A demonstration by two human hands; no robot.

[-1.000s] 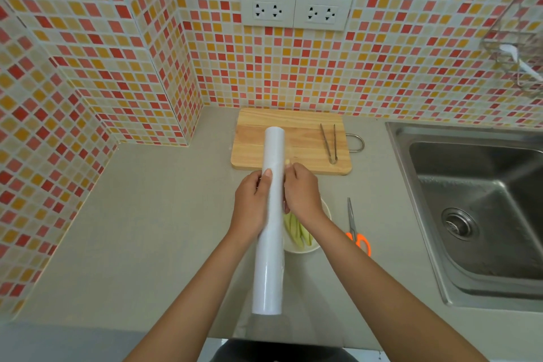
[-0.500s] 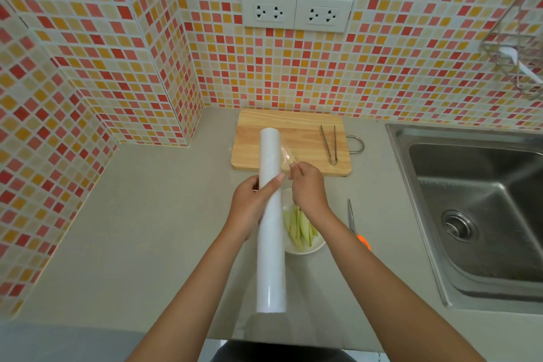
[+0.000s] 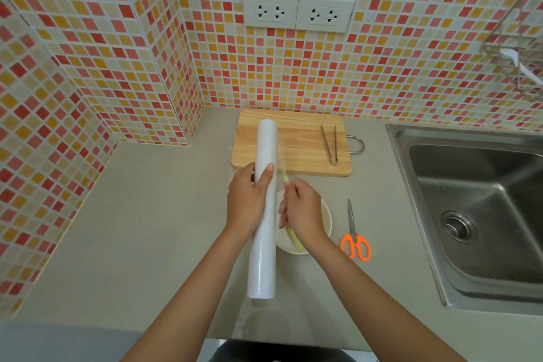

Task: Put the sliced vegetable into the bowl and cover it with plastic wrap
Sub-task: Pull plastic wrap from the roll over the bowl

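A long white roll of plastic wrap [image 3: 263,258] is held lengthwise above the counter. My left hand [image 3: 248,201] grips the roll around its middle, thumb on top. My right hand [image 3: 302,210] pinches the loose clear edge of the film just right of the roll, and a thin strip of film stretches between them. Under my right hand stands the white bowl [image 3: 324,219], mostly hidden. A few pale green vegetable slices [image 3: 292,236] show inside it.
A wooden cutting board [image 3: 296,138] lies against the tiled wall with metal tongs [image 3: 330,144] on its right side. Orange-handled scissors [image 3: 355,236] lie right of the bowl. A steel sink [image 3: 482,209] takes up the right. Grey counter extends to the left.
My right hand has peeled the film's edge off the roll and drawn it slightly to the right and toward me over the bowl. The left hand keeps its grip on the roll.
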